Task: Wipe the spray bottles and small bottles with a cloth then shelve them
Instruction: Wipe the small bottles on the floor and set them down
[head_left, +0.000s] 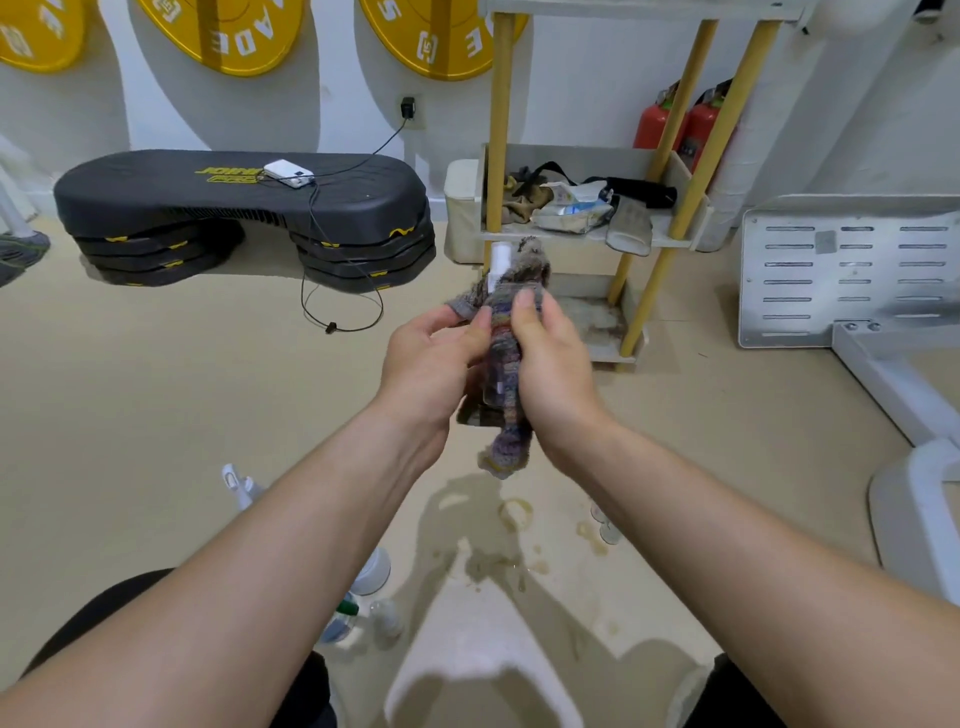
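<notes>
Head view: both hands are up mid-frame, above the floor (156, 415), in front of the shelf rack (685, 114). Left hand (434, 364) curled, thumb and fingers pinching the small bottle (500, 262) low on its body, together with an edge of the cloth (511, 332). Right hand (553, 364) curled round the cloth, thumb on top, pressing it against the bottle's side. Bottle roughly upright: white cap sticks out above the cloth, clear body mostly covered, a bit showing between the palms. Cloth is grey knit, one end bunched by the cap, the other hanging below the hands. Bottle not shelved, held in the air. Rack's middle tray (670, 241) carries rags, a crumpled packet and a dark strap; bottom tray (597, 312) is stained. On the floor: spray bottle (236, 483) left of the left forearm, a cluster of bottles (371, 571) partly hidden under that forearm, one with a green cap (345, 608), two small clear bottles (605, 527) just beside the right forearm. Ring stains (515, 512) between the forearms. Back: black step platform (234, 202) with a white power bank (288, 173) on top, cable running to a wall plug (408, 108). Yellow weight plates (223, 36) against the wall, two red fire extinguishers (655, 124) behind the rack.
</notes>
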